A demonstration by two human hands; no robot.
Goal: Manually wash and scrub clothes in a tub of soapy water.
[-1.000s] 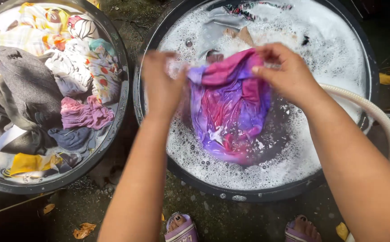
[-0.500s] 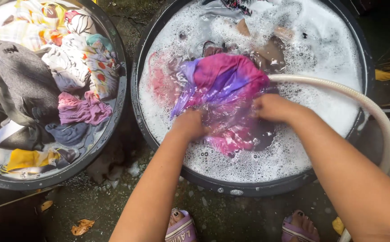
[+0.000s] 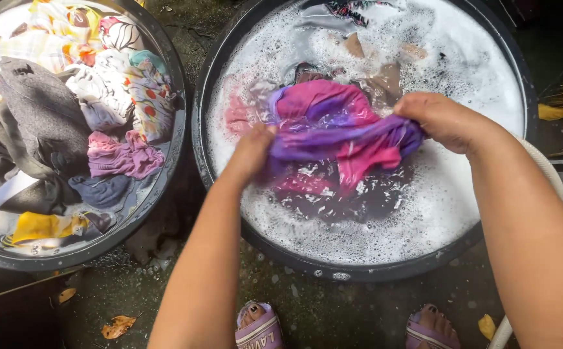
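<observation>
Head cam shows my left hand and right hand both gripping a wet purple-pink cloth over the soapy black tub, 2 fists clenched tight.

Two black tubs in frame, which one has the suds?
The right tub, where both hands grip the purple-pink cloth; white foam covers its water. The left tub holds piled wet clothes and almost no foam.

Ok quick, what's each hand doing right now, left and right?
Left hand: closed, gripping one end of the purple-pink cloth over the soapy tub.
Right hand: closed, gripping the cloth's other end.
</observation>
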